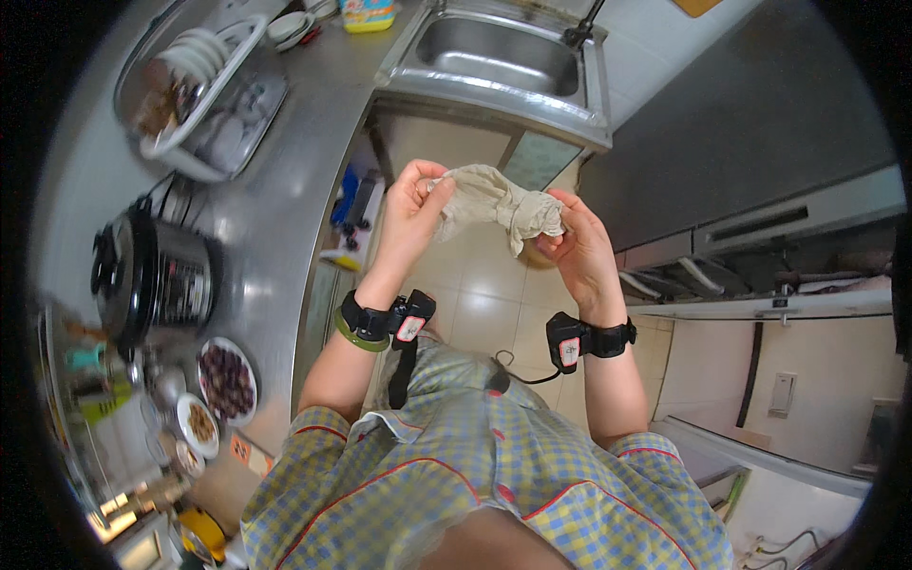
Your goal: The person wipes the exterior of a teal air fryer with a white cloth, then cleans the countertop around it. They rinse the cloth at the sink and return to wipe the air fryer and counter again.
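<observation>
A crumpled pale beige cloth (491,199) is stretched between my two hands, above the tiled floor and in front of the sink. My left hand (420,196) pinches its left end between thumb and fingers. The bunched, twisted right end is gripped by my right hand (581,235). The cloth hangs clear of the steel counter. Each wrist wears a black strap with a small device, and a green bangle (363,336) sits beside the left strap.
A steel sink (499,53) lies ahead. On the steel counter (263,285) at left stand a dish rack (214,92) with bowls, a black electric pressure cooker (160,274), a plate of dark purple food (226,381) and a smaller plate (198,425). A large dark-grey appliance or cabinet (741,135) stands at right.
</observation>
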